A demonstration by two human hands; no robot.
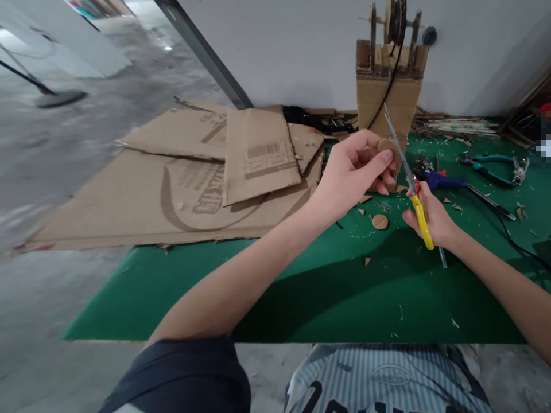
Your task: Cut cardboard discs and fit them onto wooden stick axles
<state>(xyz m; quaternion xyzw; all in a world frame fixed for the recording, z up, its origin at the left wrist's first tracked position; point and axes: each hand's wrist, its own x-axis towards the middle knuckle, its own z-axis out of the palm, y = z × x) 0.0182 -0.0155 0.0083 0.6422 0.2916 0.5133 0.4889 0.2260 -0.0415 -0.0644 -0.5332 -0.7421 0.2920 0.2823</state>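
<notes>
My left hand (355, 169) pinches a small round cardboard disc (386, 146) between thumb and fingers, held above the green mat (275, 292). My right hand (430, 215) grips scissors with yellow handles (420, 218); their open blades (398, 143) point up and away, right beside the disc. A second cardboard disc (380, 221) lies flat on the mat below my hands, among small cardboard offcuts.
Large flattened cardboard sheets (193, 183) cover the mat's left and the floor. A cardboard tower with a spool and black cord (390, 80) stands at the back wall. A blue glue gun (443, 181), teal pliers (495, 166) and a bundle of sticks (456, 126) lie to the right.
</notes>
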